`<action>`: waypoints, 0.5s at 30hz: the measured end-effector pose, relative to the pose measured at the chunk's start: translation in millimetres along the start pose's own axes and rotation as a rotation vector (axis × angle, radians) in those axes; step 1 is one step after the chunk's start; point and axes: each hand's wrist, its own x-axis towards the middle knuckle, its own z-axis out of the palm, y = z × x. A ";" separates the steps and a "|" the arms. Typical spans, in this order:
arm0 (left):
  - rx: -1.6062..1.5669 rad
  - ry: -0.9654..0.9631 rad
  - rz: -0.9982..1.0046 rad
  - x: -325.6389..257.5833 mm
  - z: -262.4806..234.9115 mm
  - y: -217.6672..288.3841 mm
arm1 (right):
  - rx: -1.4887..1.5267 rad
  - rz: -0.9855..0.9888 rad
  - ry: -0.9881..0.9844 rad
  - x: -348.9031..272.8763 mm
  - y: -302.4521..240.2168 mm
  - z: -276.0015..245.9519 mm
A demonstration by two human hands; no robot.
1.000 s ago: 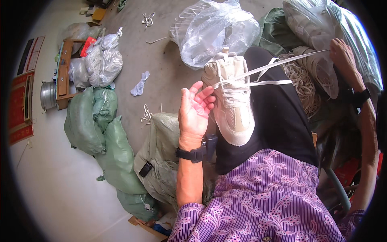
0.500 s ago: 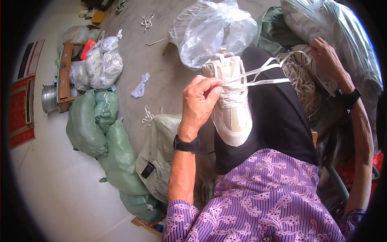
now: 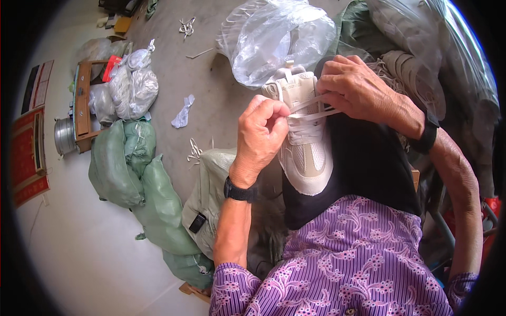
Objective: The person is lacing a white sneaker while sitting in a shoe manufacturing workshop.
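Note:
A cream and white sneaker (image 3: 307, 166) rests on my lap, its toe pointing toward me. White shoelace (image 3: 307, 125) crosses its front through the lower eyelets. At the shoe's left edge my left hand (image 3: 258, 134) pinches the lace between thumb and forefinger. On the other side my right hand (image 3: 363, 92) is closed on the lace strands at the right edge of the tongue (image 3: 301, 89). Its fingertips partly hide the strands. Behind my right hand lies a heap of loose laces (image 3: 380, 68), mostly covered by the hand.
A clear plastic bag (image 3: 274, 45) stands beyond the shoe. Bagged shoes (image 3: 411, 73) lie at the far right. Green sacks (image 3: 163, 205) line the left wall, near a wooden drawer unit (image 3: 83, 100). Lace bundles (image 3: 186, 27) and a plastic scrap (image 3: 183, 111) lie on the floor.
My right hand has come in from the far right, beside the lace heap, to the shoe's right side. The long strands stretched rightward are now short. My left hand stays in its pinch.

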 end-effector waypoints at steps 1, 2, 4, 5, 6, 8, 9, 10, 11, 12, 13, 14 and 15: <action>-0.053 0.070 0.009 -0.5 2.4 -4.6 | -0.014 -0.003 -0.019 1.0 -1.9 1.2; -0.055 0.073 0.003 -3.0 3.8 -8.5 | -0.025 0.015 -0.050 3.1 -5.1 1.4; -0.151 0.173 -0.008 -7.8 5.3 -14.5 | -0.030 0.009 -0.059 6.0 -7.6 2.7; -0.155 0.175 -0.012 -7.2 5.7 -16.2 | -0.041 0.007 -0.062 6.6 -7.9 3.4; -0.117 0.177 0.028 -5.9 6.0 -17.6 | -0.040 0.006 -0.067 6.1 -7.2 4.5; -0.079 0.183 0.065 -5.2 5.1 -16.3 | -0.044 0.015 -0.042 5.6 -5.4 5.6; -0.034 0.162 0.076 -4.3 4.3 -13.2 | -0.045 0.013 -0.045 6.3 -5.7 5.0; 0.012 0.141 0.087 -4.2 3.6 -11.7 | -0.054 0.038 -0.056 7.0 -6.4 3.3; 0.012 0.143 0.085 -6.0 2.6 -12.0 | -0.060 0.063 -0.067 7.6 -7.4 2.7; 0.049 0.158 0.099 -7.9 1.6 -12.5 | -0.058 0.062 -0.069 8.4 -6.8 3.8; 0.086 0.171 0.114 -9.3 0.9 -13.2 | -0.061 0.075 -0.059 9.2 -5.3 5.3; 0.083 0.171 0.112 -9.8 1.9 -14.5 | -0.066 0.090 -0.050 9.0 -4.8 6.4; 0.119 0.178 0.134 -9.7 3.5 -16.0 | -0.066 0.091 -0.052 8.3 -5.4 6.5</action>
